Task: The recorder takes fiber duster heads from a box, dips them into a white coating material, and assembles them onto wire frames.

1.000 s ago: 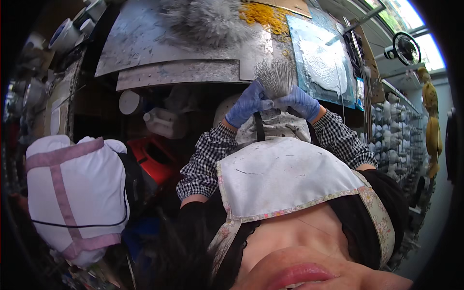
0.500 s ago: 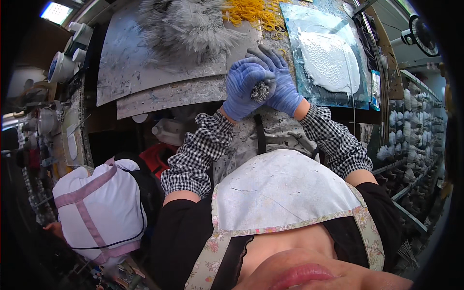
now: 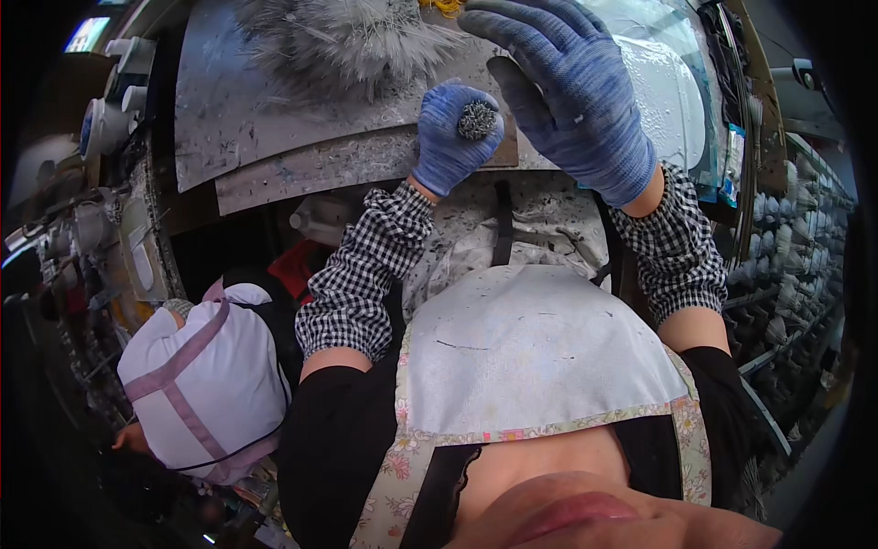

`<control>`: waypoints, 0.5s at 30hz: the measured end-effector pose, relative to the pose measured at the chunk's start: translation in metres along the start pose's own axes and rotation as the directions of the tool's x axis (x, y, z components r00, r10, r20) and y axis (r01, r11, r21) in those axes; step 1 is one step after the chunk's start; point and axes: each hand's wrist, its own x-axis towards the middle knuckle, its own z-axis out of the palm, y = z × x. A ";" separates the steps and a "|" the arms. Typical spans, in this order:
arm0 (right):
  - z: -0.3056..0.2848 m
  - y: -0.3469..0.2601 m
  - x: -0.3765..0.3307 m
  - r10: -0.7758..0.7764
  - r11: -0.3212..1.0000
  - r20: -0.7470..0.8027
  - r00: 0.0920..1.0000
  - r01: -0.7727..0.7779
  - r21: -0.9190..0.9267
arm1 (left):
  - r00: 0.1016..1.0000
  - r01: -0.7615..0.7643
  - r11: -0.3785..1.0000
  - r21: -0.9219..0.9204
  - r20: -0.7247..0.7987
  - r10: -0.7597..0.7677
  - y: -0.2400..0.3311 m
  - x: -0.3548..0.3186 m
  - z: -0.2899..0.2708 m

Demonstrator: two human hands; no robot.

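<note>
In the blue-gloved fist of my left hand (image 3: 444, 142), a tight bundle of thin grey bristle-like strands (image 3: 477, 120) stands with its cut ends facing up. The glove hides the rest of the bundle. My right hand (image 3: 581, 105), also in a blue glove with darker fingertips, is raised beside it. Its fingers stretch out and hold nothing; they are apart from the bundle. Beyond my left hand, a large heap of loose pale grey strands (image 3: 352, 41) lies on the grey board (image 3: 238, 119).
Yellow rubber bands (image 3: 445, 7) show at the far edge, partly behind my right hand. White paste (image 3: 668, 96) coats a panel at right. Racks of pale tufts (image 3: 791, 238) stand farther right. A co-worker in a white garment with pink bands (image 3: 201, 384) is at my left.
My hands were together around the bundle; now my right hand has lifted away, up and to the right, with fingers extended. My left hand still grips the bundle.
</note>
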 end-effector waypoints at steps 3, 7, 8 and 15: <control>0.047 -0.023 0.008 -0.117 0.987 0.108 0.987 0.103 0.123 | 0.992 0.025 0.995 0.095 0.122 -0.036 0.001 -0.009 0.004; 0.090 -0.020 0.001 -0.228 0.968 0.317 0.920 0.178 0.179 | 0.991 -0.021 0.983 0.182 0.137 -0.004 0.005 -0.016 0.001; 0.090 -0.017 0.009 -0.275 0.960 0.342 0.898 0.235 0.153 | 0.990 -0.034 0.978 0.206 0.140 0.005 0.006 -0.017 -0.001; 0.097 -0.034 -0.002 -0.117 0.974 0.601 0.791 -0.027 0.225 | 0.983 -0.087 0.919 0.384 0.184 0.017 0.015 -0.022 -0.010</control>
